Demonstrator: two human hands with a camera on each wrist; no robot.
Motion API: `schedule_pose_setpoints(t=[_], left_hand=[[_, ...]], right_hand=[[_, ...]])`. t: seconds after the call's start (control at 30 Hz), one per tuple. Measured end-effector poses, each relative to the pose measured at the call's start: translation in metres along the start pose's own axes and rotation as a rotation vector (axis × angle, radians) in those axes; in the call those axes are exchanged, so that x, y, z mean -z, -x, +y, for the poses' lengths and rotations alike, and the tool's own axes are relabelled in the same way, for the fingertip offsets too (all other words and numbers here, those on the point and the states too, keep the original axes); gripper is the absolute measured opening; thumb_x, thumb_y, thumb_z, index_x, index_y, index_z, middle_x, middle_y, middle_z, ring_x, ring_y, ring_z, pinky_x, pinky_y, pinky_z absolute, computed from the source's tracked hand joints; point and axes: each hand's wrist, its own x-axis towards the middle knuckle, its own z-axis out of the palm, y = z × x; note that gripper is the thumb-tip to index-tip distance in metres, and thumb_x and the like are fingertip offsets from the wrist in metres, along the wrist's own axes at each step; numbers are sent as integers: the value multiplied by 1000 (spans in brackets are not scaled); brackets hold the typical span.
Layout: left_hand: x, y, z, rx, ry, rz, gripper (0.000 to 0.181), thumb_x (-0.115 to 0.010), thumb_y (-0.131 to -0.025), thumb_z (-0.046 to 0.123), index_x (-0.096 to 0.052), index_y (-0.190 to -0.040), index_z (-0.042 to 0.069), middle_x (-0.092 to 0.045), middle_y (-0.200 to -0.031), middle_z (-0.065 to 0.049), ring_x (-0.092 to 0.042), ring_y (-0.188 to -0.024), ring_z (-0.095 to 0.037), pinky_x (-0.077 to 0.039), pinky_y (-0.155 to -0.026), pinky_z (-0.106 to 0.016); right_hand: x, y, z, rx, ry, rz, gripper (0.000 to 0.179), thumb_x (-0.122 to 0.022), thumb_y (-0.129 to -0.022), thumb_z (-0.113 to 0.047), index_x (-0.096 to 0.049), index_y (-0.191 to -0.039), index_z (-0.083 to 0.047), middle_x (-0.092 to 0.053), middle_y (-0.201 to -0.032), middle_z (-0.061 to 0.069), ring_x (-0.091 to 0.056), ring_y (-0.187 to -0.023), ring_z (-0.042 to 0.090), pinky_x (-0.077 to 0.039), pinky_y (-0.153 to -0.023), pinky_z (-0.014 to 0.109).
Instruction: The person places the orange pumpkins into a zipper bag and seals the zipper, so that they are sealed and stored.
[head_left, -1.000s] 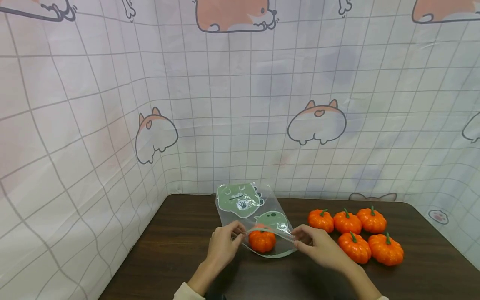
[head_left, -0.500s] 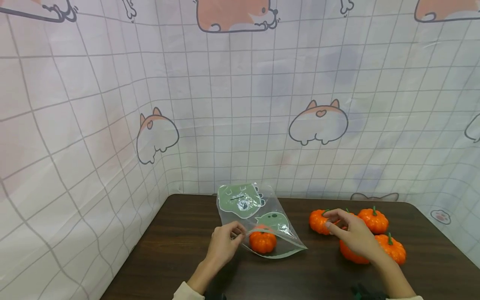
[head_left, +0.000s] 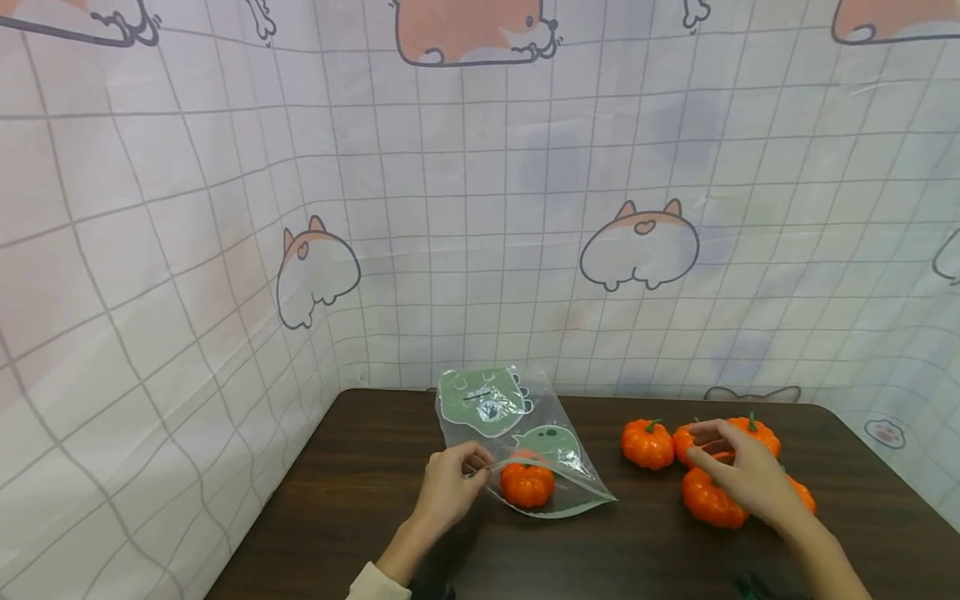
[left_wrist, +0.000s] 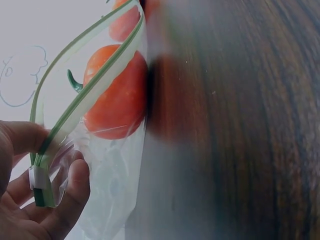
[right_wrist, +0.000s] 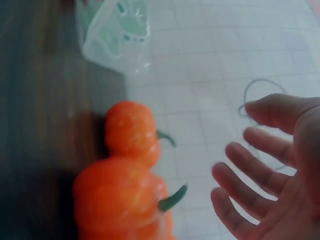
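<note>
A clear zip bag (head_left: pixel 495 437) with green cartoon prints lies on the table, its mouth toward me and parted. One small orange pumpkin (head_left: pixel 527 485) is inside, near the mouth. My left hand (head_left: pixel 450 483) pinches the left corner of the mouth; the left wrist view shows the green zip strip (left_wrist: pixel 80 95) and a white slider (left_wrist: pixel 38 177) by the fingers. Over the group of orange pumpkins (head_left: pixel 712 498) on the right hovers my right hand (head_left: pixel 750 475), fingers spread and holding nothing. In the right wrist view a pumpkin (right_wrist: pixel 120 200) with a green stem sits apart from the fingers.
The leftmost loose pumpkin (head_left: pixel 647 443) stands between the bag and the others. A dark wood table (head_left: pixel 337 500) bears everything. Behind and to the left hangs a white grid-patterned cloth (head_left: pixel 480 275) with cartoon dogs.
My right hand has let go of the bag's right corner and moved right, over the pumpkins. The left hand has kept its hold on the left corner.
</note>
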Motion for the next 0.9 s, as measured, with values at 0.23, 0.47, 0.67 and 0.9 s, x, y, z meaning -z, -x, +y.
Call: schedule_pose_setpoints(t=[0.23, 0.47, 0.67, 0.9], left_hand=[[1, 1, 1, 2, -6, -8, 14, -77, -85, 8, -75, -88, 22, -76, -80, 5, -68, -74, -9, -51, -66, -24], [1, 1, 1, -6, 0, -5, 15, -77, -85, 6, -75, -89, 21, -75, -78, 6, -67, -72, -7, -50, -64, -24], [2, 1, 1, -15, 1, -13, 14, -77, -84, 6, -75, -88, 20, -76, -78, 4, -67, -73, -9, -51, -66, -25], [4, 0, 1, -10, 23, -32, 12, -77, -84, 6, -75, -89, 17, -76, -78, 3, -65, -71, -7, -50, -63, -23]], right_hand=[[-1, 6, 23, 7, 47, 28, 59, -71, -97, -32, -49, -138, 4, -57, -135, 29, -57, -119, 46, -54, -90, 44], [-4, 11, 40, 14, 121, 1, 69, -77, -92, -34, -47, -138, 8, -54, -132, 32, -58, -112, 45, -53, -83, 48], [-11, 15, 49, 26, 130, -12, 70, -80, -89, -34, -49, -134, 9, -55, -129, 33, -60, -110, 46, -54, -85, 55], [-18, 15, 50, 37, 165, -21, 70, -82, -86, -33, -52, -133, 8, -59, -128, 28, -60, -112, 42, -54, -85, 52]])
